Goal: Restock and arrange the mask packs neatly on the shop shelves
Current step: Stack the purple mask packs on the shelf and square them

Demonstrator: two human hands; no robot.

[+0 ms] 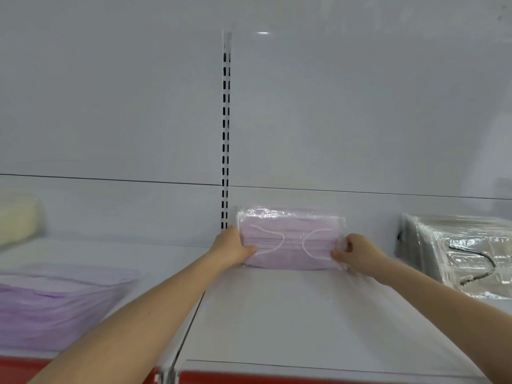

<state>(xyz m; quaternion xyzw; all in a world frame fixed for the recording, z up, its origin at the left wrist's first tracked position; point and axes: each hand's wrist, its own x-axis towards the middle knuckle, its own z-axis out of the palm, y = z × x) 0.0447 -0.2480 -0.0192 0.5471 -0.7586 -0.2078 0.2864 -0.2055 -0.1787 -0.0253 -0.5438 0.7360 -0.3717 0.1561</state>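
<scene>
White shelf (304, 314) ahead carries my pink mask pack (291, 242), long axis left-right, left hand (232, 249) and right hand (357, 254) pinching opposite ends, equally near.

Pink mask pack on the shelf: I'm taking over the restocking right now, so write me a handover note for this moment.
Left hand grips the pink mask pack by its left end; right hand grips its right end.
The pack is at the back of the white shelf, just right of the slotted upright.
Done: purple packs and a pale yellow pack lie in the left bay, a clear-wrapped grey pack to the right.
Left: release, square this pack, then probably fill the space in front.
</scene>
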